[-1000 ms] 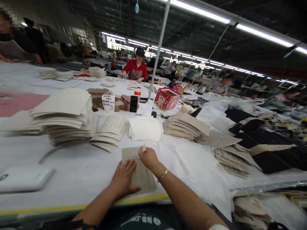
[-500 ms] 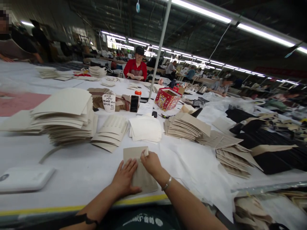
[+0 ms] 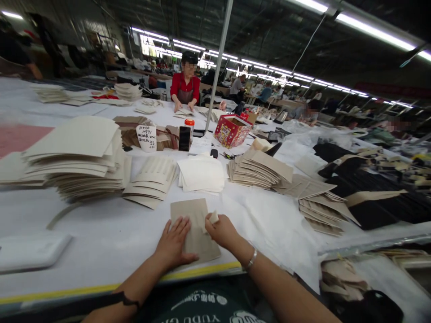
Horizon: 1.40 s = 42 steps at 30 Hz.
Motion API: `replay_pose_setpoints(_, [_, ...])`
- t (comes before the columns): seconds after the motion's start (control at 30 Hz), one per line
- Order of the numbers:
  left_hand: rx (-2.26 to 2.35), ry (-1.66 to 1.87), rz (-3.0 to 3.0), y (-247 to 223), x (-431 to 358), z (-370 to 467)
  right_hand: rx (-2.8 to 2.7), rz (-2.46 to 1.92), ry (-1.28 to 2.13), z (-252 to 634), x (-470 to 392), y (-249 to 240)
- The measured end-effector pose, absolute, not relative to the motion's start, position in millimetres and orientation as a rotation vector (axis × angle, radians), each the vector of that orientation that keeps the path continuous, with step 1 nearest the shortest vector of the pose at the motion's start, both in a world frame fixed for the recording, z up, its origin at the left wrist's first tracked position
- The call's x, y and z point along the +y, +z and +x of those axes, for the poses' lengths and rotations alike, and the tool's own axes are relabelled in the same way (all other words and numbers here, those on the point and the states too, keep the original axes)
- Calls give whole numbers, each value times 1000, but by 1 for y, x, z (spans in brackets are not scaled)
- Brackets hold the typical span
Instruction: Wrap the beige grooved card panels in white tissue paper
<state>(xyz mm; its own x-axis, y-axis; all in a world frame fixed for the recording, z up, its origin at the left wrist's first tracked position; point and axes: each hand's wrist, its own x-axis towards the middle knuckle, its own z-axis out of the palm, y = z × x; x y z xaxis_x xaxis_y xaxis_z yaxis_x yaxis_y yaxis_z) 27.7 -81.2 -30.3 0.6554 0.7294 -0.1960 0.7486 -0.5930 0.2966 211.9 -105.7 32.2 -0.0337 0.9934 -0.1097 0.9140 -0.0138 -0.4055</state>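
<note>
A flat beige panel (image 3: 196,224) lies near the table's front edge, straight ahead of me. My left hand (image 3: 174,242) rests flat on its left side, fingers spread and thumb out. Over the panel's right edge, my right hand (image 3: 222,231) is closed in a pinch around a small pale cream piece (image 3: 213,217), whose exact kind I cannot make out. Behind the panel sits a stack of white sheets (image 3: 201,174). To its left is a fanned pile of beige pieces (image 3: 151,180).
A tall stack of cream panels (image 3: 77,148) stands at left, a white box-like object (image 3: 32,251) before it. Beige stacks (image 3: 259,168) and black pieces (image 3: 373,202) lie at right. A phone (image 3: 184,138), a red box (image 3: 232,130) and a pole (image 3: 218,63) stand behind. A co-worker (image 3: 185,85) works opposite.
My right hand has moved right, from the panel's upper part to its right edge, still pinching the pale piece. My left hand stays on the panel. The view has shifted slightly.
</note>
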Motion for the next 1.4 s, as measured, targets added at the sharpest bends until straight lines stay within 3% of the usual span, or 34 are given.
replay_pose_setpoints(0.17, [1171,-73,2542,-31,-80,27,-1947,-1955,616,215,-171,25])
replay_pose_setpoints(0.33, [1171,-50,2558,-32,-75,0,-1666,-1894,932,221,-155,23])
replay_pose_setpoints(0.57, [1200,-39,2549,-38,-79,-19,-1946,-2012,406,192,-59,20])
replay_pose_setpoints(0.7, [1225,-76,2539,-36,-80,-15,-2071,-2000,276,184,-62,20])
replay_pose_setpoints(0.9, [1223,-45,2541,-37,-80,-14,-2084,-1912,610,191,-146,30])
replay_pose_setpoints(1.03, [1227,-76,2536,-36,-80,-13,-1901,-1900,887,192,-150,32])
replay_pose_setpoints(1.27, [1254,-81,2505,-34,-83,-11,-2007,-2016,372,169,-47,25])
replay_pose_setpoints(1.4, [1276,-72,2493,-35,-85,-9,-2087,-2034,283,164,-54,24])
